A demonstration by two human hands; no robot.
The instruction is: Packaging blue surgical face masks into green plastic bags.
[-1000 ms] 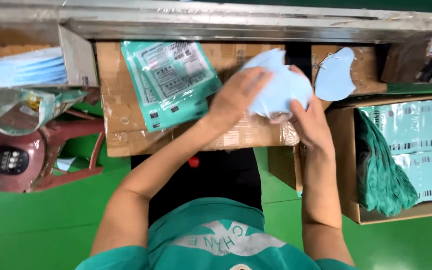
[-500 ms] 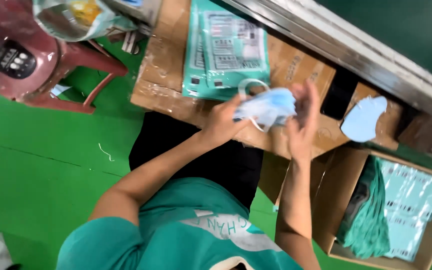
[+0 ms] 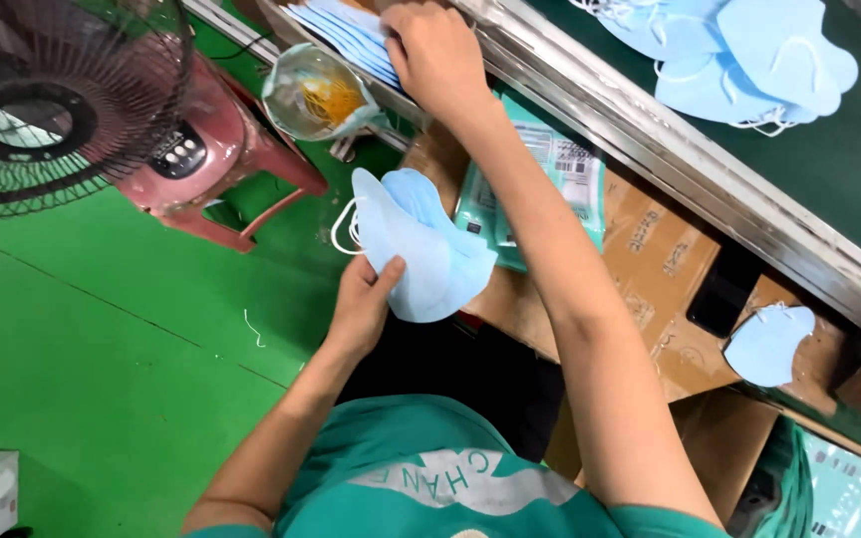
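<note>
My left hand (image 3: 366, 297) grips a small bunch of light-blue face masks (image 3: 421, 249) from below, held over the green floor beside the cardboard surface (image 3: 670, 269). My right hand (image 3: 435, 50) reaches far up and left, fingers curled down onto a flat stack of blue masks (image 3: 346, 30) lying under the metal rail (image 3: 650, 149). My right forearm crosses over a teal packet (image 3: 560, 179) on the cardboard.
A dark fan (image 3: 42, 100) and a red plastic stool (image 3: 221, 159) stand at left. A clear bag of yellow bits (image 3: 316, 95) hangs near the stack. More blue masks (image 3: 749, 50) lie on the green belt. A single mask (image 3: 769, 344), a black phone (image 3: 719, 294), and a carton of teal packets (image 3: 849, 488) are at right.
The view has swung left. My hands have parted: the left keeps the masks and dropped toward the floor side, the right has gone up to the stack by the rail.
</note>
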